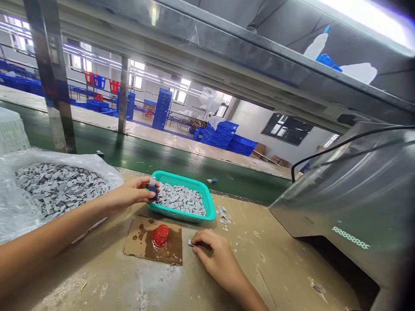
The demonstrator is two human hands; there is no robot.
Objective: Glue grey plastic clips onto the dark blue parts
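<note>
My left hand is closed on a small dark blue part with a light grey top, held upright at the left end of a teal basket of small light grey pieces. Low over the table, my right hand pinches a small grey piece between thumb and forefinger. Between my forearms, a red cap-like object rests on a wet piece of cardboard.
An open plastic bag of grey pieces lies at the left. Several loose pieces sit right of the basket. Behind runs a green conveyor with a small blue part. A metal housing stands at the right.
</note>
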